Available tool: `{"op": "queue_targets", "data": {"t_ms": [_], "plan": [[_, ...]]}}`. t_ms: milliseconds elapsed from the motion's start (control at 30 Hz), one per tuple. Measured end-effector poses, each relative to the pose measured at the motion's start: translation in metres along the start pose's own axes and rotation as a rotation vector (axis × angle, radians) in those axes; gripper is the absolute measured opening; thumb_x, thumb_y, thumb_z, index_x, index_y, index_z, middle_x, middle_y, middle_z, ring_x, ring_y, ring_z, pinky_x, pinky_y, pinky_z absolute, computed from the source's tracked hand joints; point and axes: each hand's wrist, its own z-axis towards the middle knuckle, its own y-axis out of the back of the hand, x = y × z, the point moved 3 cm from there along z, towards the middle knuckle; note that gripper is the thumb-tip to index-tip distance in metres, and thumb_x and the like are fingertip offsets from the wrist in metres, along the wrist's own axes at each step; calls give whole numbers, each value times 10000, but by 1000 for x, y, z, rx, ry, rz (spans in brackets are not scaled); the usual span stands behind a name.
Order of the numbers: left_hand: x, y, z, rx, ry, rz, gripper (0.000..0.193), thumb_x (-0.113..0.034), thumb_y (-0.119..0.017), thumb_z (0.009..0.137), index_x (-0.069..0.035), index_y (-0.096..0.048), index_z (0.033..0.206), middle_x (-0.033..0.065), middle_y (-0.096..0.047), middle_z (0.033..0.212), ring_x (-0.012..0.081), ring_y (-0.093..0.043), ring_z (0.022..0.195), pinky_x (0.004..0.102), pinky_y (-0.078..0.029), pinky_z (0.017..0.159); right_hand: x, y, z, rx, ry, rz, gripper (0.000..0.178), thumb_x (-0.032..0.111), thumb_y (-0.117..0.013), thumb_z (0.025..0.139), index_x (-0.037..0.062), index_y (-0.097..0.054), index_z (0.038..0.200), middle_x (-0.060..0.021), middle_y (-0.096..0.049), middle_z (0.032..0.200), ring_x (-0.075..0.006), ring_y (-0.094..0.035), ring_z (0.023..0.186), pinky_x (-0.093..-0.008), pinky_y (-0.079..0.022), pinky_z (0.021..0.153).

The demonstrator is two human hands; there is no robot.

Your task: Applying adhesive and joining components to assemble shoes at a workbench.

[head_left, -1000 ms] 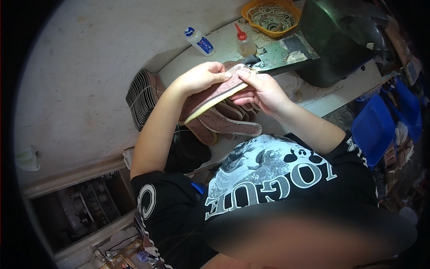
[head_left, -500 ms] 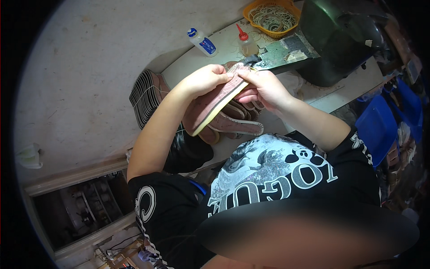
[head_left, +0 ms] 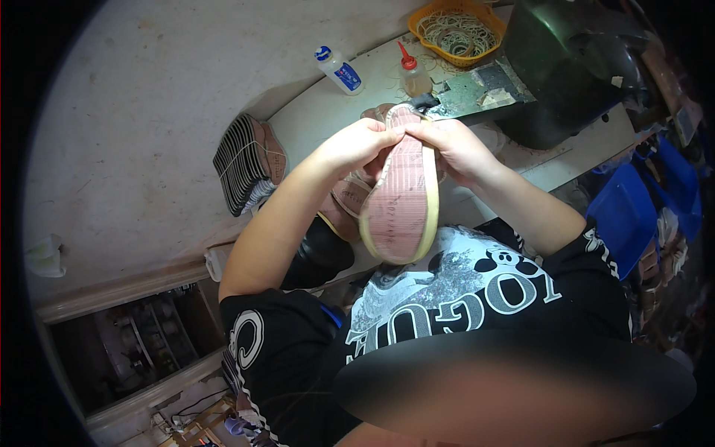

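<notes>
A pink ribbed shoe sole (head_left: 402, 205) with a pale yellow edge is held up in front of me, its broad end hanging toward my chest. My left hand (head_left: 363, 143) is closed on the left side of its narrow end. My right hand (head_left: 456, 150) grips the opposite side, and the two thumbs nearly meet on the ribbed face. Just beyond my hands, the sole's far tip is next to a small black part (head_left: 425, 101) at the end of a green machine arm (head_left: 488, 91). More pink soles (head_left: 348, 200) lie partly hidden behind the held one.
At the left stands a stack of soles (head_left: 244, 165) tied with string. A white bottle (head_left: 342, 74) with a blue cap and a red-tipped squeeze bottle (head_left: 415, 82) stand farther back. A yellow basket (head_left: 460, 61) holds pale cord. Blue plastic containers (head_left: 627, 216) are at the right.
The sole has swung from a slant to nearly upright, its broad end moving right and its ribbed face turning toward me. Both hands still grip its narrow end.
</notes>
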Motion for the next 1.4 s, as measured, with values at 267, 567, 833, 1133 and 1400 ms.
{"op": "queue_targets", "data": {"t_ms": [267,567,833,1133,1400], "plan": [[9,-4,7,30,-42,-145,437,-384,-556,937,-37,-609,677,52,-564,468,95,-461,338,216,-355,348,12,8,-25,43,-101,-61,305,231,-607,916,-65,-656,971,-104,-681,871,-121,-648,717,-243,-522,652],[9,8,12,-32,-33,-6,495,-455,-631,865,-70,-555,563,11,-477,429,78,-404,343,234,-285,350,21,12,-90,147,-184,-295,342,154,-693,841,-41,-625,1113,-86,-671,1037,-124,-625,935,-283,-479,872],[15,37,32,-264,-124,2,469,-489,-670,840,-96,-557,610,-44,-468,537,54,-370,459,192,-257,435,-2,7,-59,34,-46,-53,293,134,-690,843,-21,-641,1087,-72,-672,1024,-112,-619,918,-271,-476,853],[24,9,20,-190,-313,-497,391,-271,-684,856,11,-531,1080,58,-597,966,112,-542,924,268,-447,793,-9,2,-18,45,55,72,277,131,-646,880,-38,-617,1096,-90,-670,1013,-130,-638,914,-280,-510,824],[28,6,25,-97,-359,-587,447,-82,-714,786,56,-505,1156,147,-622,1072,214,-634,958,325,-501,882,-15,5,-33,55,-62,116,318,193,-632,900,-37,-598,1117,-109,-669,998,-145,-668,854,-261,-549,759]]}}
